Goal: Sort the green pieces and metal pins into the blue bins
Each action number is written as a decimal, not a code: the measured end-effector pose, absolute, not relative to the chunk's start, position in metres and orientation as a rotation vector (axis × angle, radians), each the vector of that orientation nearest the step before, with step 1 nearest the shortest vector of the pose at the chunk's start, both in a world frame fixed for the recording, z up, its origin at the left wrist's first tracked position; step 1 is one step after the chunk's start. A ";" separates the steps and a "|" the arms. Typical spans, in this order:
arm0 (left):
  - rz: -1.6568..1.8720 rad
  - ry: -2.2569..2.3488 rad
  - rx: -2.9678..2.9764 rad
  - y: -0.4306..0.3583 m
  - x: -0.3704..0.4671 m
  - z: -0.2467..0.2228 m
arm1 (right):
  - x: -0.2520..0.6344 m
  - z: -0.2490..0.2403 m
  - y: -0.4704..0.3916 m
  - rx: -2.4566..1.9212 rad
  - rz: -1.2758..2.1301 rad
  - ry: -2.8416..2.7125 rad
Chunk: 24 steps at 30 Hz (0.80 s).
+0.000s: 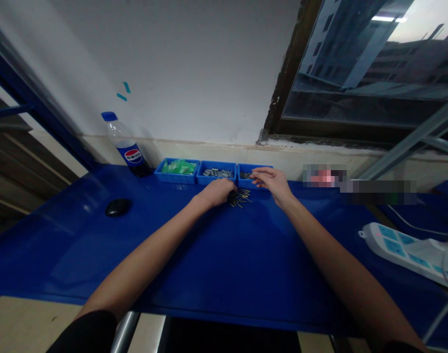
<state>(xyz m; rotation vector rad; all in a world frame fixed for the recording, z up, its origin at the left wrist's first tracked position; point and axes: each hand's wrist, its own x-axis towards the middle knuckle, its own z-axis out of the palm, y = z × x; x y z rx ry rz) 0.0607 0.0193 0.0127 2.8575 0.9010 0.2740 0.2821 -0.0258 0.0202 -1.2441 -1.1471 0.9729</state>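
Three blue bins stand in a row against the wall. The left bin (177,179) holds green packets (179,167), the middle bin (216,179) short grey metal pieces (218,173), and the right bin (242,181) thin screw-like pieces. In front of it, a pile of thin, brassy screw-like pieces (242,197) lies on the blue table (224,264). My left hand (215,192) is curled at the pile's left edge, its fingertips hidden. Over the right bin, my right hand (273,183) has thumb and fingers pinched together; what they hold is too small to make out.
A cola bottle (131,152) stands at the back left, with a black computer mouse (117,207) in front of it. To the right lies a white power strip (404,249) with a cable. A window (367,103) is set in the wall above.
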 end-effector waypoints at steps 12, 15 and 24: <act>0.398 0.921 2.783 0.025 0.058 0.013 | 0.280 0.019 -0.027 -1.253 0.983 -1.182; 0.488 0.880 2.709 0.024 0.059 0.020 | 0.279 0.021 -0.028 -1.264 0.999 -1.184; 0.792 0.702 2.588 0.016 0.063 0.036 | 0.277 0.019 -0.029 -1.276 1.041 -1.252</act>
